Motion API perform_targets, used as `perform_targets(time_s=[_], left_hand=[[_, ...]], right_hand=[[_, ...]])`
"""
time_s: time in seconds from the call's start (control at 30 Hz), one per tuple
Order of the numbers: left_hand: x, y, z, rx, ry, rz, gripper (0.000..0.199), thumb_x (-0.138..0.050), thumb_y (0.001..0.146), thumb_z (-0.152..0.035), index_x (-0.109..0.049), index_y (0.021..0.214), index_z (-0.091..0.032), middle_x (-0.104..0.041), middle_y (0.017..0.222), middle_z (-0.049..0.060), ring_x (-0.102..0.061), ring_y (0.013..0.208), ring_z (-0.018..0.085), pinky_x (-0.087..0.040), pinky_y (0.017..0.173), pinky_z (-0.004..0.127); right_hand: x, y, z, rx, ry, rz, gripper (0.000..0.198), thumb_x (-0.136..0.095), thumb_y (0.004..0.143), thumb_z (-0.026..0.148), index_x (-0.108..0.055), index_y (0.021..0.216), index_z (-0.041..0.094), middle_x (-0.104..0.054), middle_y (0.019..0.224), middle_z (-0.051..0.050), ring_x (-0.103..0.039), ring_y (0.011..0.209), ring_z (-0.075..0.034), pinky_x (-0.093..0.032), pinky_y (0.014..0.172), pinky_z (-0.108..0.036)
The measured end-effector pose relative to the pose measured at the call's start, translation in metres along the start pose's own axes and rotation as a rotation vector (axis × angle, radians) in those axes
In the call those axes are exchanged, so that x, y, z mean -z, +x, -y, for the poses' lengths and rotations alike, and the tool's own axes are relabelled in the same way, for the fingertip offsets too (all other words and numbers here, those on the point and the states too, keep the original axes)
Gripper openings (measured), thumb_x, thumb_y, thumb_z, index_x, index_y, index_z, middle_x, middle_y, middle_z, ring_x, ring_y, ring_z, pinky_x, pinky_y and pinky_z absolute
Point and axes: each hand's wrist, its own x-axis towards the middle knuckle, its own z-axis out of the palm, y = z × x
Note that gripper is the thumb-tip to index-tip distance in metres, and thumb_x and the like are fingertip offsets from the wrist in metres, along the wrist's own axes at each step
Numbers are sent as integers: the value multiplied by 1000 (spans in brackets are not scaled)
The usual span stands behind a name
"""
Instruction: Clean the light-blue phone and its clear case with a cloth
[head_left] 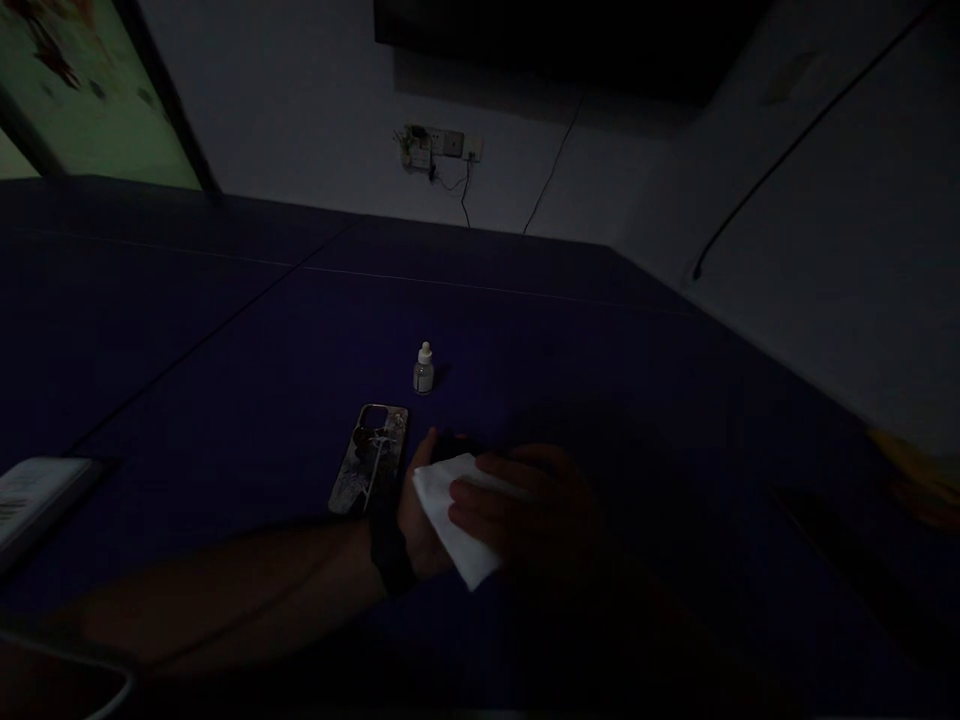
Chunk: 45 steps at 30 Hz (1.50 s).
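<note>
My right hand (536,500) presses a folded white tissue (461,530) with its fingers flat across it. Beneath the tissue is my left hand (421,510), thumb pointing up and a dark band on the wrist. A dark object (454,446) shows just past the left thumb; the tissue and right hand cover most of it, so its kind is unclear. Left of the hands lies a patterned phone case (371,460) with a camera cutout. Beyond them stands a small dropper bottle (424,370) with a white cap.
The dim blue-purple surface (225,400) reaches back to a white wall (300,120) with sockets (450,145) and hanging cables. At the left edge sits a white box-like pack (37,495). A dark flat strip (832,540) and something yellow (915,470) lie at right.
</note>
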Motion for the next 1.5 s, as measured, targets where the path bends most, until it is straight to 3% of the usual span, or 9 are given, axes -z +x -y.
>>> perform_targets(time_s=[0.17, 0.3, 0.5, 0.57, 0.77, 0.9, 1.03, 1.2, 1.5], left_hand=[[-6, -2, -3, -163, -61, -104, 42, -52, 101, -53, -67, 92, -16, -69, 77, 5, -61, 61, 14, -47, 59, 26], [-8, -3, -5, -61, -41, -83, 45, -56, 99, -57, -67, 88, -15, -65, 65, 2, -56, 50, 12, -45, 54, 24], [-7, 0, -6, -152, 23, -197, 47, -40, 107, -51, -68, 98, -14, -77, 93, 10, -74, 86, 21, -58, 84, 36], [-5, 1, -6, -160, 22, -165, 41, -47, 106, -48, -68, 98, -14, -77, 97, 10, -74, 91, 22, -57, 91, 38], [-5, -1, -4, -71, 52, -53, 47, -58, 97, -60, -70, 93, -14, -72, 82, 7, -67, 75, 19, -52, 75, 31], [-13, -3, -2, -56, 77, -11, 50, -56, 96, -63, -69, 92, -15, -61, 67, 3, -58, 60, 16, -44, 61, 27], [-16, -3, -2, -52, 30, 37, 46, -60, 95, -59, -68, 94, -14, -52, 60, -2, -48, 51, 11, -36, 53, 24], [-11, 0, -2, -74, 62, 30, 55, -48, 99, -62, -71, 104, -12, -63, 71, 4, -54, 55, 15, -45, 62, 29], [-23, -7, -6, -17, -138, -27, 46, -47, 103, -55, -67, 103, -14, -49, 57, -4, -40, 40, 6, -30, 42, 18]], right_hand=[[19, -11, -14, 9, -4, 6, 31, -48, 106, 26, -71, 125, 20, -81, 117, -5, -67, 122, -21, -48, 104, -42], [9, -9, -11, -43, 127, 8, 32, -45, 108, 28, -70, 128, 22, -80, 121, -5, -70, 120, -22, -52, 101, -41], [0, -30, -14, -584, 122, -389, 36, -47, 107, 25, -61, 140, 21, -81, 104, -11, -77, 75, -25, -58, 55, -33], [3, -33, -14, -642, 47, -430, 33, -49, 106, 25, -62, 137, 22, -80, 99, -9, -76, 72, -24, -57, 53, -32], [8, -15, -11, -1, 162, -66, 26, -48, 108, 38, -65, 113, 19, -79, 121, -13, -70, 119, -23, -56, 101, -41], [1, -8, -13, 13, 144, 18, 18, -49, 107, 31, -63, 102, 21, -72, 136, -15, -60, 135, -24, -52, 107, -43], [-2, -10, -14, 9, 200, 9, 13, -55, 104, 24, -65, 111, 19, -76, 126, -14, -66, 124, -21, -57, 97, -38], [5, -16, -14, -23, 175, -36, 23, -52, 106, 21, -69, 121, 19, -80, 114, -10, -72, 109, -20, -60, 88, -36], [-5, -1, 2, 6, -39, 27, 32, -44, 110, 18, -73, 122, 25, -79, 124, -2, -67, 119, -16, -49, 102, -35]])
